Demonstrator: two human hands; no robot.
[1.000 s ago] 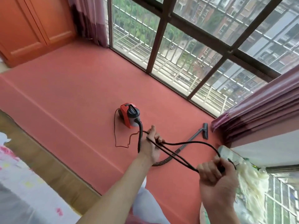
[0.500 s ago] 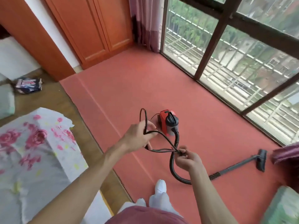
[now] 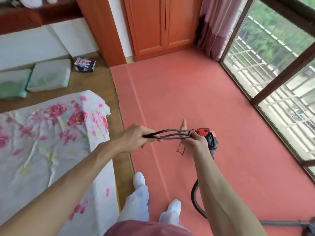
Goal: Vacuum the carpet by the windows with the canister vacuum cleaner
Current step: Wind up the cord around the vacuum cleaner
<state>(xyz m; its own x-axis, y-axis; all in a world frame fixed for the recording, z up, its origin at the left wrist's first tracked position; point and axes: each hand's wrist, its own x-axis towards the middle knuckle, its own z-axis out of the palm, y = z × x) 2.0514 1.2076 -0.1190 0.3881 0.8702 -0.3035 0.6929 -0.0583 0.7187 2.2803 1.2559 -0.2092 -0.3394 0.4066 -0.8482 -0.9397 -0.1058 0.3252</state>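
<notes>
A small red and black canister vacuum (image 3: 209, 138) stands on the red carpet (image 3: 187, 92) beside the windows (image 3: 276, 68). Its black power cord (image 3: 167, 134) is gathered into loops stretched between my hands. My left hand (image 3: 134, 137) grips one end of the loops. My right hand (image 3: 191, 139) holds the other end just in front of the vacuum, with some fingers straight. A loose bit of cord lies on the carpet below. The black hose (image 3: 196, 200) curves behind my right forearm toward the wand (image 3: 286, 223) at the bottom right.
A floral sheet (image 3: 51, 142) covers the floor at left, with wooden floor (image 3: 109, 92) between it and the carpet. Green cushions (image 3: 49, 74) and a wrapper (image 3: 84, 64) lie farther back. Orange cabinet doors (image 3: 160, 24) and a purple curtain (image 3: 216, 26) stand at the carpet's far end.
My view has swung left, away from the windows toward the cabinet. My hands have drawn the cord loops out flat between them. The vacuum sits now behind my right hand.
</notes>
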